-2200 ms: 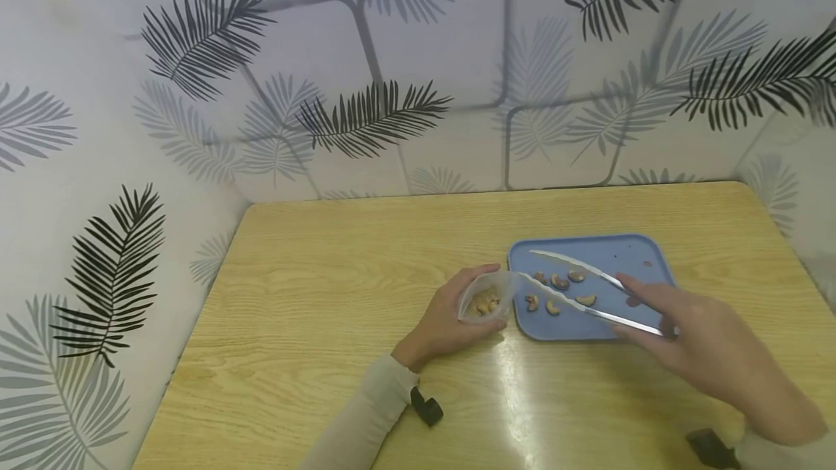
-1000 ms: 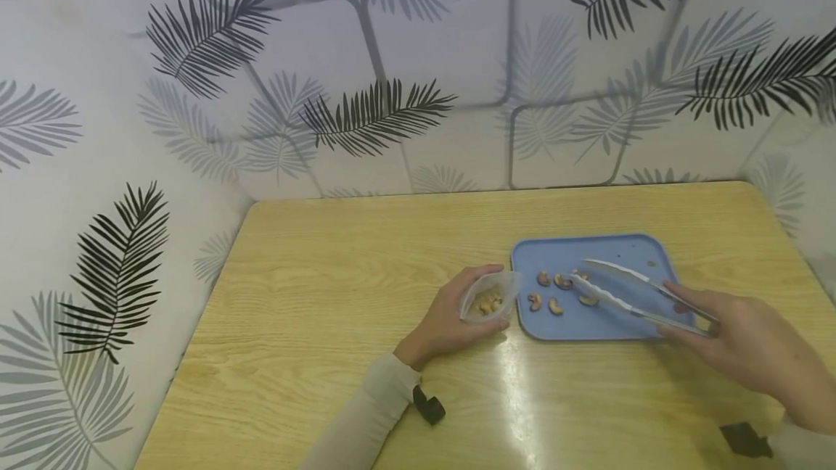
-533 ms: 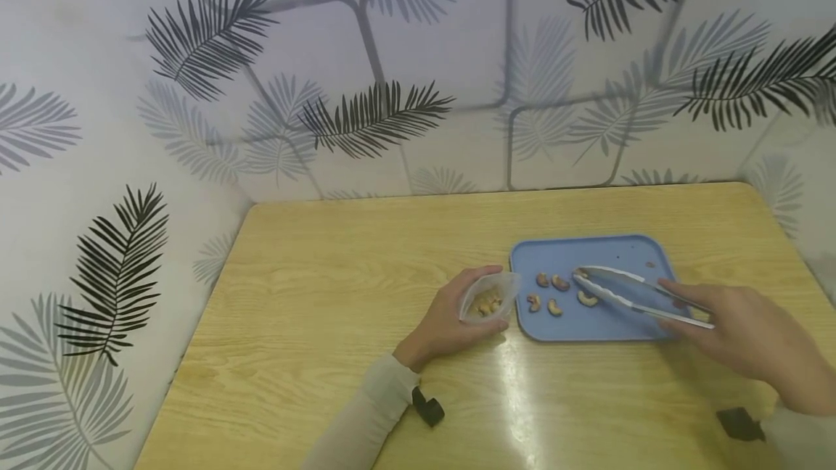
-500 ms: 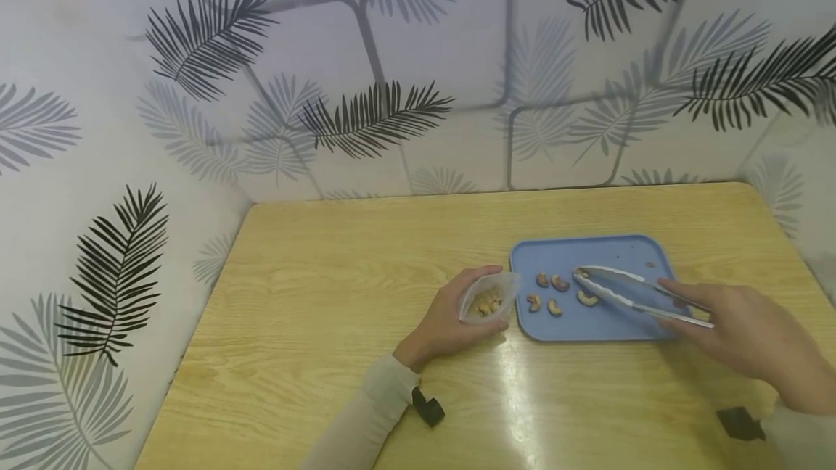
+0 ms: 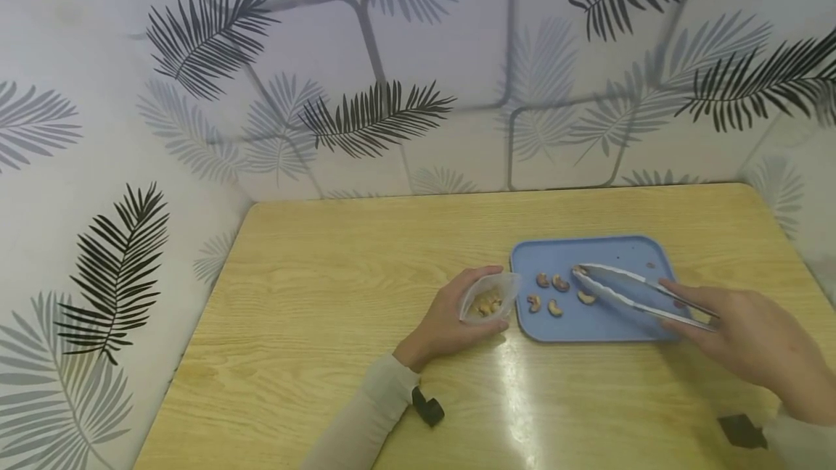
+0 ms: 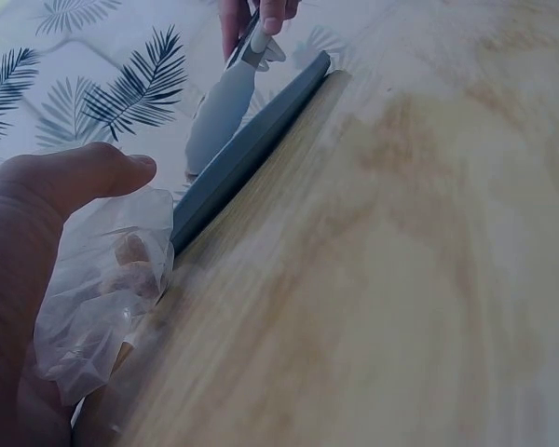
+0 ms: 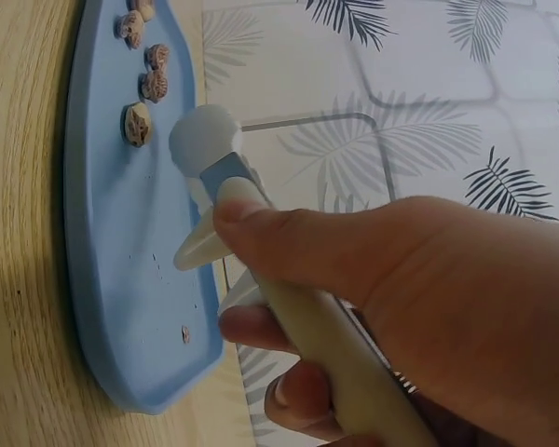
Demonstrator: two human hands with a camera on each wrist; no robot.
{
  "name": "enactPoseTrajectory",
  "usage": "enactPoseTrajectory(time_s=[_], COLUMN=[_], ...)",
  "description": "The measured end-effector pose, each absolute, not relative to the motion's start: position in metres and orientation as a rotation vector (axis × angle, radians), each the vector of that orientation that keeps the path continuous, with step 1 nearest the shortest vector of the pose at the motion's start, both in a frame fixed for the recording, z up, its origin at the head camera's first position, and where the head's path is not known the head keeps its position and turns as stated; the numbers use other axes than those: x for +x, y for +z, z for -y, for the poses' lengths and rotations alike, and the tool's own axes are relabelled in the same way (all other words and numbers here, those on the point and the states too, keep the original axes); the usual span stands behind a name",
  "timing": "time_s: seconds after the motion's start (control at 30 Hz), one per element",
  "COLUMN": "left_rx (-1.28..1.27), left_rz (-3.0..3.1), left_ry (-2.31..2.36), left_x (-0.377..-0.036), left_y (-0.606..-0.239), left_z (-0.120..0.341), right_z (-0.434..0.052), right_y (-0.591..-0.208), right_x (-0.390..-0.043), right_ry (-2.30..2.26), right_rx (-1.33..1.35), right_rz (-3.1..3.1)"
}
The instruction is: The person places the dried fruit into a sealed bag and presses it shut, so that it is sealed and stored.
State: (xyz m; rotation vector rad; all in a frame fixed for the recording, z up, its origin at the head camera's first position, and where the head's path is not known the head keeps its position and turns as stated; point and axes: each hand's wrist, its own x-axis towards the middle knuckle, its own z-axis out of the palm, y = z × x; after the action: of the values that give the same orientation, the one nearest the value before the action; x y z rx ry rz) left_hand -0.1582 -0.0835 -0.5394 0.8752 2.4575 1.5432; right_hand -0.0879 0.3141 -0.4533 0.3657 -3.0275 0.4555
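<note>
A blue tray (image 5: 620, 250) lies on the wooden table with several cashews (image 5: 553, 306) on it. My right hand (image 5: 738, 336) grips metal tongs (image 5: 627, 289), whose nearly closed tips sit at a cashew near the tray's middle. In the right wrist view my right hand (image 7: 373, 307) wraps the tongs (image 7: 261, 251) above the tray (image 7: 121, 298), with cashews (image 7: 138, 122) ahead of the tips. My left hand (image 5: 444, 318) holds a small clear plastic bag (image 5: 486, 297) with nuts inside, just left of the tray. In the left wrist view, the bag (image 6: 102, 298) touches the tray's edge (image 6: 247, 154).
The table (image 5: 326, 296) stands in a corner of walls papered with a leaf pattern. A small crumb (image 5: 649, 264) lies at the tray's far right.
My right hand drew the tongs back from the bag's mouth to the tray's middle and squeezed them nearly closed at a cashew. My left hand and the bag stayed put.
</note>
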Motion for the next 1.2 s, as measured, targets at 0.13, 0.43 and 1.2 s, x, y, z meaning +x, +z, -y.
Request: enactPoseTrajectory(time_s=[0.13, 0.43, 1.2], left_rx=[0.882, 0.888, 0.894], left_rz=[-2.457, -2.454, -2.426], left_ry=[1.545, 1.542, 1.59], left_x=[-0.158, -0.157, -0.158], left_y=[-0.539, -0.538, -0.54], left_z=[0.084, 0.083, 0.083], right_z=[-0.314, -0.299, -0.26], right_y=[-0.453, -0.446, -0.424], right_x=[-0.086, -0.082, -0.069], right_ry=[0.49, 0.544, 0.588], right_rx=[0.399, 0.527, 0.603], right_rz=[2.932, 2.803, 2.787])
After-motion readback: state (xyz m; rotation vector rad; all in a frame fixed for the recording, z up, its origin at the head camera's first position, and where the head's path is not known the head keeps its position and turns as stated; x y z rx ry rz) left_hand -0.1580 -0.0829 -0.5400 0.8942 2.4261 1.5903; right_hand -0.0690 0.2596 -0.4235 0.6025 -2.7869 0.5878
